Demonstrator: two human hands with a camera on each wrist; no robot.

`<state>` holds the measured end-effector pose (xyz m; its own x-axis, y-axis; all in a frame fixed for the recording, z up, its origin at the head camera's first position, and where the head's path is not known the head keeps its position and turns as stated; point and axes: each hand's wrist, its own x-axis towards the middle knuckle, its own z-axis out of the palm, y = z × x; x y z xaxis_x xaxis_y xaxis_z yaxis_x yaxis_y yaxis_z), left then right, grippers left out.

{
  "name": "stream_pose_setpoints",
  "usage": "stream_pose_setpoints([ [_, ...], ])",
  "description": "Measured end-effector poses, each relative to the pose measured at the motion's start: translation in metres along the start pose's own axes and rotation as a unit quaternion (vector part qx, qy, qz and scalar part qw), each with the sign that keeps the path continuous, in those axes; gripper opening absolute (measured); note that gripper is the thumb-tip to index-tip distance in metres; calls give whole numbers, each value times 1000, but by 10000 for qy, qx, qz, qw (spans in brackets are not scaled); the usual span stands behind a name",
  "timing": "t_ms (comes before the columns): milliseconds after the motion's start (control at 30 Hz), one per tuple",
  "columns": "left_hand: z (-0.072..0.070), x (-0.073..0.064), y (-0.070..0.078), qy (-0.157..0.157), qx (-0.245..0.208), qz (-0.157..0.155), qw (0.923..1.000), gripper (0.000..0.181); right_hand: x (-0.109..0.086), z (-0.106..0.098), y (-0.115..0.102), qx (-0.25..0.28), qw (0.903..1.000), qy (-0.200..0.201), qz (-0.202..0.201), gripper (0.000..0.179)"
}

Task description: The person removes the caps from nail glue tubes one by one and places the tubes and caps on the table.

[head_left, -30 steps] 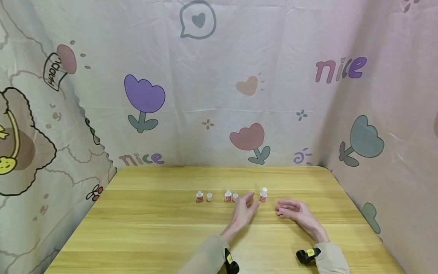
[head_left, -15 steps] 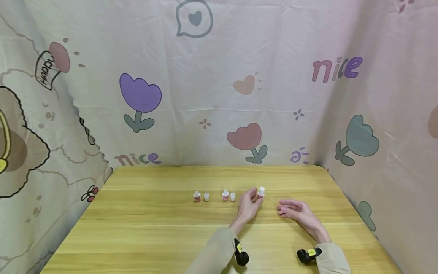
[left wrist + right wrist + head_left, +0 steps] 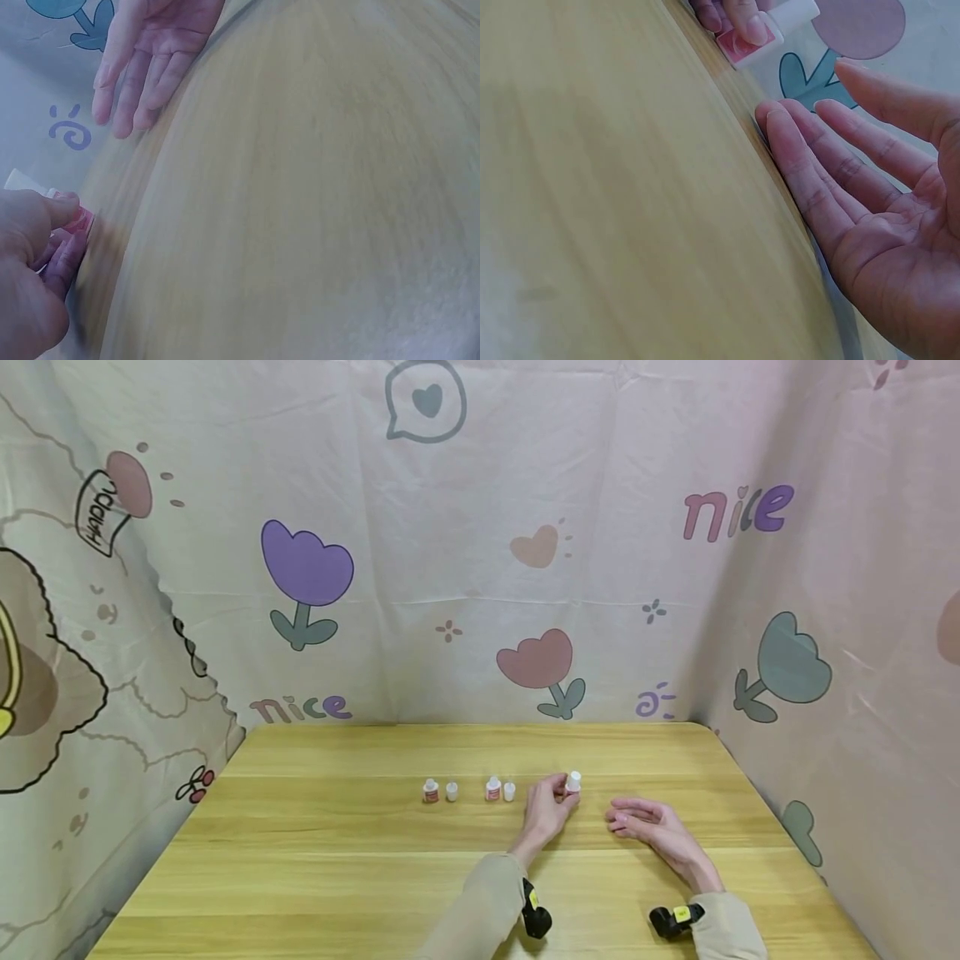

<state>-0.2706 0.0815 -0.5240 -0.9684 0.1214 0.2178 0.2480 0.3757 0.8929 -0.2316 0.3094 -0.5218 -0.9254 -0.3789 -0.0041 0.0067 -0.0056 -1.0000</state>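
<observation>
My left hand (image 3: pixel 545 814) pinches a small white bottle (image 3: pixel 573 782) with a red label and a tall white cap, thumb on one side and fingers on the other. In the right wrist view the thumb lies across the label, and the white cap (image 3: pixel 795 13) sticks out free above the grip. My right hand (image 3: pixel 658 833) is a short way to the right, palm turned inward, fingers loosely extended with nothing in them. To the left of my left hand stand two more small red-labelled bottles, one nearer (image 3: pixel 492 790) and one farther (image 3: pixel 431 792).
Beside each of those two bottles, on its right, a small white cap stands on the table, one (image 3: pixel 509 792) near my left hand and another (image 3: pixel 452 792) farther left. Behind the wooden table (image 3: pixel 322 868) hangs a printed cloth (image 3: pixel 450 527).
My left hand has moved right from beside the caps to the capped bottle and taken hold of it, tilting it slightly. My right hand has stayed nearly in place.
</observation>
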Motion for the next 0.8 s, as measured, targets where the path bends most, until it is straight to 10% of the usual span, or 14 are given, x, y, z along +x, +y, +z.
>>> stream_pose_setpoints([
  [433,-2,-5,-4,-67,169,270,9995,4,0,1,-1,-48,9998,-162,-53,54],
  [800,-33,-24,-16,-328,-41,624,9975,4,3,5,-2,-126,9998,-59,-129,53],
])
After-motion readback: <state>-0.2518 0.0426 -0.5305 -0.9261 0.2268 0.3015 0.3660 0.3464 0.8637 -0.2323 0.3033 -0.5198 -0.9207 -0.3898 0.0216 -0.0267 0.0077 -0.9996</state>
